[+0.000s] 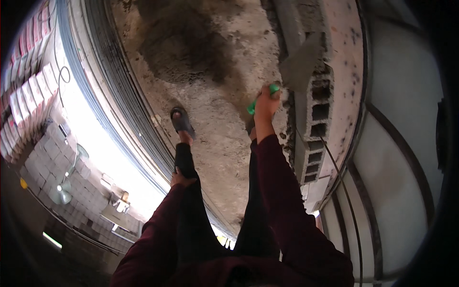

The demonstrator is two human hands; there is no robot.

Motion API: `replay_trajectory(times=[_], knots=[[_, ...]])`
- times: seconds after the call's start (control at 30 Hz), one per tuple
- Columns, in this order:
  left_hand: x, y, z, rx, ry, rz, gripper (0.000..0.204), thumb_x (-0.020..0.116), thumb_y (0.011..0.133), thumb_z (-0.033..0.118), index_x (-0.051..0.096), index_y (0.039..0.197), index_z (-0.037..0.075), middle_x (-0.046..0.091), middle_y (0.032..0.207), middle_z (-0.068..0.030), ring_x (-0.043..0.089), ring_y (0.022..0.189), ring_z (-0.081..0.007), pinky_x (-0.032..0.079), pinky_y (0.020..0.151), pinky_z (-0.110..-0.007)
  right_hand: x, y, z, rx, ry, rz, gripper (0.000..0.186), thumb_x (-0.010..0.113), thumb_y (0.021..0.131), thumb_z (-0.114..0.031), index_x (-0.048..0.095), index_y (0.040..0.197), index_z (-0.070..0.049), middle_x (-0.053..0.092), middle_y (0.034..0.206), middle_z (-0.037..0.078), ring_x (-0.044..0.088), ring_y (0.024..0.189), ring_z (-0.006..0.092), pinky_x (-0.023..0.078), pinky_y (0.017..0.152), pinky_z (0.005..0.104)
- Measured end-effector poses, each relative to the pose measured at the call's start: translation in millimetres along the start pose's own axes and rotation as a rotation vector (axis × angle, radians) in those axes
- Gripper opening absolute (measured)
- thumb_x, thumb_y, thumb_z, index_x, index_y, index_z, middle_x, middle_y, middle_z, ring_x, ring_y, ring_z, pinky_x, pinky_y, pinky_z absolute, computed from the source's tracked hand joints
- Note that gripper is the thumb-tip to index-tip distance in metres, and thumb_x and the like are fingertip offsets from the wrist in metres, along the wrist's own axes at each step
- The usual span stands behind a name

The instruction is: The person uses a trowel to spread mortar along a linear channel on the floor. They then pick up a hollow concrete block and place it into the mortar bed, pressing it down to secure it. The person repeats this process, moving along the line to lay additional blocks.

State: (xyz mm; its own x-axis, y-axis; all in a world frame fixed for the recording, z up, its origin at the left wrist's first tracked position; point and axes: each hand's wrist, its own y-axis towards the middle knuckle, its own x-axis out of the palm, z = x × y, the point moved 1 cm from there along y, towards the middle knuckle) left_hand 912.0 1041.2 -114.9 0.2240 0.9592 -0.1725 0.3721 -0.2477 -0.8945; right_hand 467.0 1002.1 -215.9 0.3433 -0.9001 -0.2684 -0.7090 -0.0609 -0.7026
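My right hand (266, 106) grips a green handle (252, 106) over the rough concrete floor (217, 103). A grey, blurred triangular blade (299, 62), apparently a trowel's, extends from that handle toward a row of hollow concrete blocks (319, 110) on the right. My left hand (180, 177) rests on my left leg near the knee, thumb and fingers apart. A dark stained patch (186, 48) lies on the floor ahead of me. My left foot in a dark sandal (182, 122) stands on the concrete; my right foot is mostly behind my hand and arm.
Long dark rods or rails (119, 86) border the floor at left, beside stacked red-and-white bags (36, 91), grey blocks (57, 155) and a lamp (62, 191). At right are a pink board (342, 81), a thin rod (342, 179) and pale framed panels (397, 95).
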Motion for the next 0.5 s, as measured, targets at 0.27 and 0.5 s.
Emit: replay_trajectory(times=[0.27,0.5], knots=[[-9.0,11.6,4.1,-0.034,-0.118,0.001,0.124,0.085,0.060,0.050,0.015,0.150,0.001,0.045,0.131,-0.0267,0.052,0.118,-0.0399,0.046,0.098,-0.046,-23.1,21.3,141.8,-0.345,-1.061,-0.459,0.028,0.058,0.091,-0.024,0.055,0.100,0.003,0.061,0.076,0.023,0.061,0.075,0.0407,0.045,0.064,0.0514],[-13.8,31.7,-23.6,0.018,-0.183,-0.065,0.122,0.083,0.063,0.050,0.014,0.150,0.000,0.043,0.132,-0.0278,0.052,0.114,-0.0441,0.047,0.095,-0.047,135.7,151.1,72.1,-0.925,-1.245,-0.231,0.032,0.058,0.091,-0.023,0.053,0.105,0.006,0.063,0.079,0.026,0.064,0.072,0.0421,0.049,0.060,0.0495]])
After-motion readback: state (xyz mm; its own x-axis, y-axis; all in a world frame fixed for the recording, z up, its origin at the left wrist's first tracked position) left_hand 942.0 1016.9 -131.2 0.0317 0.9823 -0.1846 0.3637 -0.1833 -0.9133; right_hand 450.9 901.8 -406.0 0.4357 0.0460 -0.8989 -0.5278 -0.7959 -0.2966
